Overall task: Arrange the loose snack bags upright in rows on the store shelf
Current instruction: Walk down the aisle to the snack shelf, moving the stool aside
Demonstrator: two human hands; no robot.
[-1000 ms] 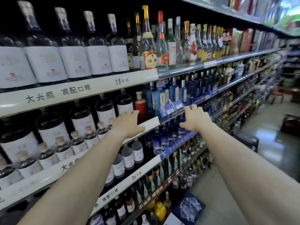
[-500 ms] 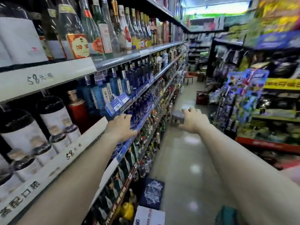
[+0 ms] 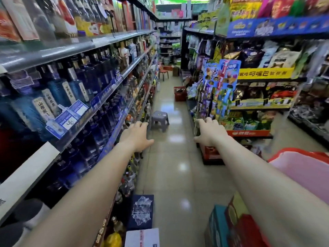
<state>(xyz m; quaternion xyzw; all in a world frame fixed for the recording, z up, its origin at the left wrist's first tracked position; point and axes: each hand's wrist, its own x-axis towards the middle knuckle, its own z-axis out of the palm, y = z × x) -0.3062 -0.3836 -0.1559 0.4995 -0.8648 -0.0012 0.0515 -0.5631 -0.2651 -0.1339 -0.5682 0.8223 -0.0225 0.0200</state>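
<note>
Both my arms reach forward along a store aisle. My left hand [image 3: 136, 135] hangs in the air beside the liquor shelf [image 3: 110, 41], fingers loosely spread, holding nothing. My right hand [image 3: 210, 132] hovers at the same height near the end of the snack shelf [image 3: 263, 74], also relaxed with nothing in it. Snack bags [image 3: 277, 58] stand in rows on that right-hand shelf, with more bags [image 3: 249, 123] on its lowest tier. A hanging strip of snack packs [image 3: 220, 86] dangles at the shelf's corner.
A grey plastic stool [image 3: 159, 120] stands in the aisle ahead. A red basket [image 3: 180, 93] sits on the floor farther on, a red stool [image 3: 163, 73] beyond. Cartons [image 3: 229, 227] and a pink bin [image 3: 306, 170] are at lower right. Blue bottles [image 3: 71, 86] fill the left shelves.
My view has swung right from facing the bottle shelf to looking down the aisle. Both hands left the shelf edge and now hover over the floor.
</note>
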